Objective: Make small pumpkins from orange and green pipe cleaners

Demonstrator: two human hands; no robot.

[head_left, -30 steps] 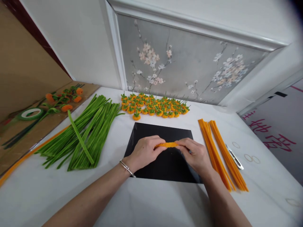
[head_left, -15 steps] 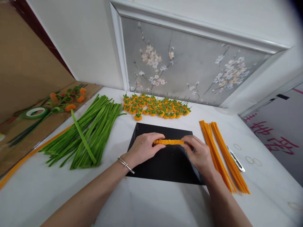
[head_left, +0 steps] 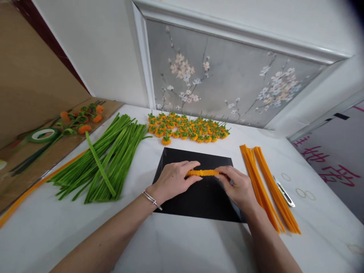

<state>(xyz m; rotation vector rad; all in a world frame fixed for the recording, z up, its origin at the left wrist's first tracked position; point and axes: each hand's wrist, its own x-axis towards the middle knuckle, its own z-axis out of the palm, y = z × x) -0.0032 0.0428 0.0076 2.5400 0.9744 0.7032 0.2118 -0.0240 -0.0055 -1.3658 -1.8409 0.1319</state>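
Between my two hands stretches a short orange pipe-cleaner coil (head_left: 205, 172) with a ridged, wavy surface. My left hand (head_left: 178, 176) pinches its left end between thumb and fingers; a silver bangle circles that wrist. At the other end, the fingertips of my right hand (head_left: 234, 184) are closed on the coil. Both hands hover over a black board (head_left: 193, 201) lying on the white table. Behind the board sit many small orange pumpkin shapes (head_left: 193, 135) with green tops and thin stems, grouped together.
Green pipe cleaners (head_left: 113, 163) lie in a pile on the left. Two bundles of orange pipe cleaners (head_left: 274, 189) are on the right, beside a silver cutter (head_left: 284, 192). Green tape (head_left: 43, 135) and orange-fruited stems (head_left: 83, 119) rest on cardboard at far left.
Both hands have shifted slightly, with the left fingers reaching further right along the coil. Less of the coil shows between the hands, and it sits a touch lower.
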